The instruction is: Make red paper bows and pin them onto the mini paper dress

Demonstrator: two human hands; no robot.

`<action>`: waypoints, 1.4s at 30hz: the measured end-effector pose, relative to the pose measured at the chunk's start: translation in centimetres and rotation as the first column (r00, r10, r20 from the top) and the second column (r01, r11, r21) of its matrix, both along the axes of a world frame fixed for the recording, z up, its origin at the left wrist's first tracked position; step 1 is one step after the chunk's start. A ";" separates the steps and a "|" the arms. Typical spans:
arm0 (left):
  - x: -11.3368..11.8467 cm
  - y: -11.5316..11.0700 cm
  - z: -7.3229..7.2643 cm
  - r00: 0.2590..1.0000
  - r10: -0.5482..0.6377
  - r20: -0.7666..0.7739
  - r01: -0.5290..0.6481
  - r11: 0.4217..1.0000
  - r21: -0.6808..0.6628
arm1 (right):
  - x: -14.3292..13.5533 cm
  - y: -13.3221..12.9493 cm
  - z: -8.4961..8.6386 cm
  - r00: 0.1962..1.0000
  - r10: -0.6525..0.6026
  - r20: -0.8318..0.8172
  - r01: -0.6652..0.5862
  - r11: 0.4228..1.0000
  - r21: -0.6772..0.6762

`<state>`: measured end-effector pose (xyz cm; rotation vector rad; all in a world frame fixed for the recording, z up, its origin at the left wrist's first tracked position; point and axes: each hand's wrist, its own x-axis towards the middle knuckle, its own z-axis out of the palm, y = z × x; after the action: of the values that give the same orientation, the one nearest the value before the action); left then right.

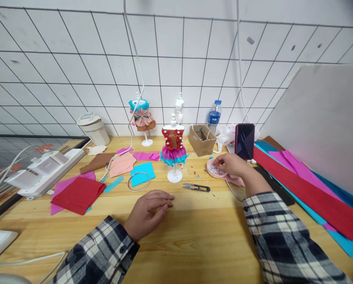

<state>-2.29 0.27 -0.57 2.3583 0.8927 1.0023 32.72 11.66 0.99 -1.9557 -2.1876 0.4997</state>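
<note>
My right hand (pixel 234 165) reaches into a small round pink dish (pixel 208 170) of tiny pale pieces, probably beads. Its fingertips are drawn together among them; what they hold, if anything, is hidden. On the wooden table my left hand (pixel 149 211) rests with fingers loosely stretched and nothing in them. Between the hands stands a mini dress form (pixel 173 138) in a brown and red top with pearl-like beads and a purple skirt edged in blue. Black thread snips (pixel 196 187) lie in front of its white base.
Two more dress forms, one dressed (pixel 142 114) and one bare (pixel 179 108), stand by the tiled wall. A cardboard box (pixel 202 142), water bottle (pixel 214 118) and phone (pixel 244 141) are at the back right. Red sheets (pixel 78 194) lie left; long coloured strips (pixel 306 189) lie right.
</note>
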 end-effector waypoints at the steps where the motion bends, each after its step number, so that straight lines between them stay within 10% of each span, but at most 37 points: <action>1: 0.0 0.0 0.0 1.000 0.000 0.000 0.000 1.000 -0.002 | 0.0 0.0 -0.1 1.000 0.001 -0.002 -0.001 1.000 -0.007; 27: -0.1 0.2 0.0 1.000 0.002 -0.020 -0.002 1.000 0.001 | -1.8 -1.2 0.9 0.949 -0.092 0.301 0.075 0.995 0.068; 34: -0.1 0.5 0.0 1.000 0.014 -0.001 -0.014 1.000 -0.015 | -0.8 -2.1 3.4 0.985 -0.101 0.137 0.084 0.989 0.122; 37: 0.1 0.3 0.3 1.000 0.014 0.018 -0.014 1.000 -0.003 | -3.4 -5.0 3.2 0.973 0.015 -0.230 0.056 0.952 0.301; 42: 0.3 -0.3 0.2 0.999 -0.017 0.028 0.016 0.999 0.030 | -11.0 -11.0 -0.2 0.575 0.142 -0.806 -0.068 0.990 0.125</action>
<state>-1.99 -0.06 -0.40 2.3660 0.8523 1.0462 21.71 0.70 0.83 -1.1442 -1.6440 1.0581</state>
